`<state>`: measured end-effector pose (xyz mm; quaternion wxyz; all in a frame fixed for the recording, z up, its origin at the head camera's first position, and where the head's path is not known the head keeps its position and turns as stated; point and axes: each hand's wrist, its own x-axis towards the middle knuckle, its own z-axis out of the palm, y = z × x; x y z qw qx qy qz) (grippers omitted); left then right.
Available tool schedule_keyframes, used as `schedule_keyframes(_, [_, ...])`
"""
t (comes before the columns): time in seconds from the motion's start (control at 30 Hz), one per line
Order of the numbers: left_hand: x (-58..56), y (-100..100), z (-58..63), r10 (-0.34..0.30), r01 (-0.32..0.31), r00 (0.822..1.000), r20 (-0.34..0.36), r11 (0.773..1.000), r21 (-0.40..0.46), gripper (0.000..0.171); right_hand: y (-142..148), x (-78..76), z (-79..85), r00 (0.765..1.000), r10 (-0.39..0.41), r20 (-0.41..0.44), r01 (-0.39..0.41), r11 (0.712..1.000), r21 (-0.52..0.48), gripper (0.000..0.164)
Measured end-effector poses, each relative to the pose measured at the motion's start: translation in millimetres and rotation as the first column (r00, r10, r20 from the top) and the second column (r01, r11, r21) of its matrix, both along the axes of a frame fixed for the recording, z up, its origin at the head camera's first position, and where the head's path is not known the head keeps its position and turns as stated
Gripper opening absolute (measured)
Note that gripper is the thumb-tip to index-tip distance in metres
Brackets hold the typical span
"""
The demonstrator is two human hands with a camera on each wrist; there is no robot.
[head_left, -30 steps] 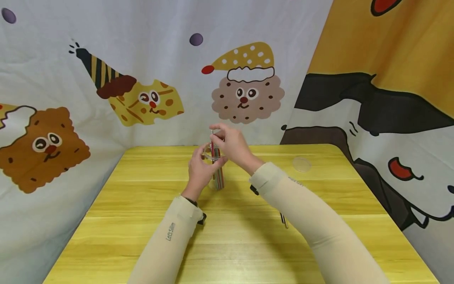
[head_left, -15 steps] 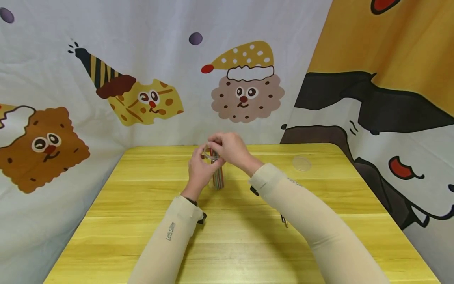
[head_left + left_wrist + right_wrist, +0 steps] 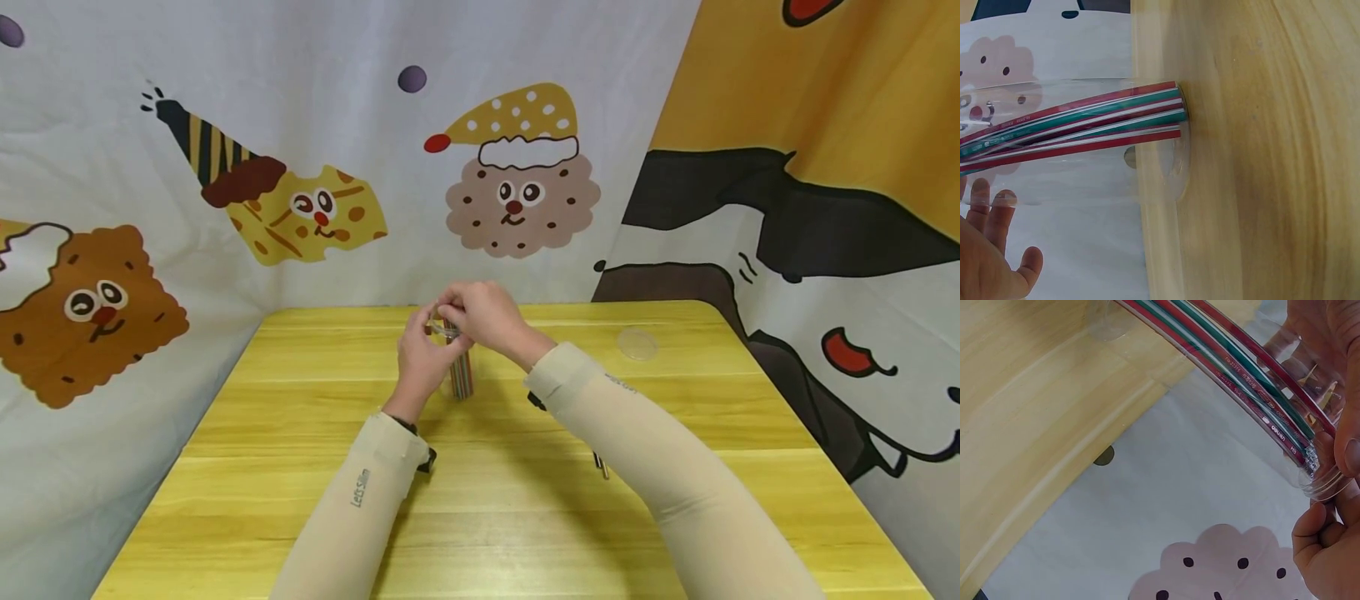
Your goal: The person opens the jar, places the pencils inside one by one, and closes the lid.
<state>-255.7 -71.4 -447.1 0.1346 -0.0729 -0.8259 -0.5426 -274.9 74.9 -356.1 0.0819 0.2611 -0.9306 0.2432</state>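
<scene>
A tall clear plastic jar (image 3: 1182, 175) holds several red and green striped pencils (image 3: 1085, 119). In the head view my left hand (image 3: 423, 358) grips the jar round its rim, thumb on the near side. In the left wrist view, some of its fingers (image 3: 1000, 209) show beside the clear wall. From above, my right hand (image 3: 487, 312) reaches to the jar's mouth, its fingers curled, with a fingertip inside the rim. One red pencil (image 3: 1285, 378) stands apart from the bunch and runs up to those fingers, which pinch its upper end, partly hidden behind the left thumb (image 3: 1352, 456).
On the wooden table (image 3: 510, 508), a clear round lid (image 3: 637, 343) lies at the back right. Two thin rods (image 3: 602, 467), one dark and one gold, stick out from under the right sleeve (image 3: 660, 442). A patterned cloth (image 3: 337, 283) hangs behind the table.
My right hand has come down from above the jar to its mouth, lowering the red pencil into it. The left hand stays in place on the jar.
</scene>
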Motion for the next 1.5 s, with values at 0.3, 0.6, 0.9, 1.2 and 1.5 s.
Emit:
schedule_keyframes(0.3, [0.2,0,0.0,0.018,-0.018,0.999,0.036,1.000,-0.005,0.080,0,-0.3,2.1,0.991,0.055,-0.119,-0.035,0.986,0.161,0.030])
schedule_keyframes(0.6, [-0.7,1,2.8,0.036,-0.036,0.998,0.046,0.999,-0.001,0.084,1,2.6,4.7,0.985,0.044,-0.166,0.006,0.957,0.291,0.050])
schedule_keyframes(0.9, [-0.8,1,5.1,0.035,-0.036,0.998,0.052,0.999,0.010,0.081,4,1.3,6.2,0.993,-0.005,-0.120,0.033,0.972,0.234,0.052])
schedule_keyframes(1.2, [-2.3,2,2.0,0.011,-0.013,0.999,0.041,0.998,0.064,0.083,62,-6.6,4.4,0.993,-0.119,-0.021,0.116,0.988,-0.105,0.039])
schedule_keyframes(1.5, [-0.5,1,-0.5,0.013,-0.016,0.999,0.048,0.998,0.067,0.085,171,3.5,-43.1,0.954,-0.203,0.221,0.207,0.978,0.007,0.037])
